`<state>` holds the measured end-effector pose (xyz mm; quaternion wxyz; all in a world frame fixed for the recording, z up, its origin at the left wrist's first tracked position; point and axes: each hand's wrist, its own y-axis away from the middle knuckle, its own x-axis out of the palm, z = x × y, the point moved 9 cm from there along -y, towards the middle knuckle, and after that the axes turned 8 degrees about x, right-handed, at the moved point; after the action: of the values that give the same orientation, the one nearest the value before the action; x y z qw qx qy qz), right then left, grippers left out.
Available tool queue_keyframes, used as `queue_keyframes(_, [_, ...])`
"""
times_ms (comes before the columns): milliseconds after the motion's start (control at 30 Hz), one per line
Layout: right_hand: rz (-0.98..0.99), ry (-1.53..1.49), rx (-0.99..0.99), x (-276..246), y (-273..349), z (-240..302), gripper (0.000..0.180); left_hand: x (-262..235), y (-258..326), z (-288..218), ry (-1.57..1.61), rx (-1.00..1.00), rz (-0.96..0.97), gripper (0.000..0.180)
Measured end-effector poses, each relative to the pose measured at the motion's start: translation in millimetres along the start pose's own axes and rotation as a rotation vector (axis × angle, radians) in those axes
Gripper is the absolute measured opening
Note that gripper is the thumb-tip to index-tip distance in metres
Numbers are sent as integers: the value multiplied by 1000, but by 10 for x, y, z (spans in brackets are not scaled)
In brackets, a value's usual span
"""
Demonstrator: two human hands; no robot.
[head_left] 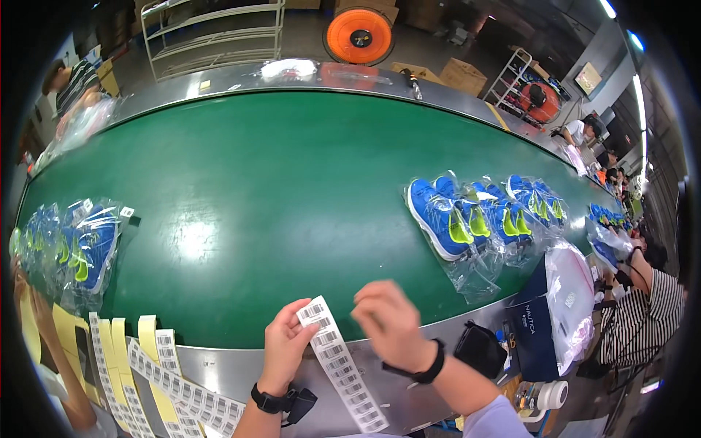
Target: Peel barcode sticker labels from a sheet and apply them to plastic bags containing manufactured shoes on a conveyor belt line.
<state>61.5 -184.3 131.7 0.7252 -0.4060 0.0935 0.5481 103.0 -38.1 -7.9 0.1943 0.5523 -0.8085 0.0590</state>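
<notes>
My left hand (285,343) pinches the top end of a long white strip of barcode labels (342,372) between thumb and fingers. The strip slants down to the right over the metal edge of the table. Just right of its top end, my right hand (391,321) is raised above the green belt, apart from the strip. Its fingers are bent but smeared by motion, so whether they hold a small thing cannot be seen. More barcode label strips (191,390) and yellow backing strips (148,337) lie on the metal at lower left.
Blue shoes in clear bags (442,219) sit on the green belt (292,182) at right, others (95,241) at far left. A dark box (539,332), black pouch (480,350) and plastic jar (551,395) stand at lower right. Co-workers (631,321) are along both sides.
</notes>
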Motion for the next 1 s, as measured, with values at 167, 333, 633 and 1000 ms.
queue_keyframes(167, [-22, 81, 72, -438, -505, -190, 11, -1, 100, 16, -36, 41, 5, 34])
queue_keyframes(333, [288, -30, 74, 296, -60, -105, 12, 23, 85, 76, -86, 74, 49, 24])
queue_keyframes(633, [255, -11, 62, 564, 50, -94, 13, -30, 140, 8, -117, 119, 54, 24])
queue_keyframes(1000, [39, 79, 67, -259, -274, -196, 7, -88, 38, 135, -85, 30, 54, 35])
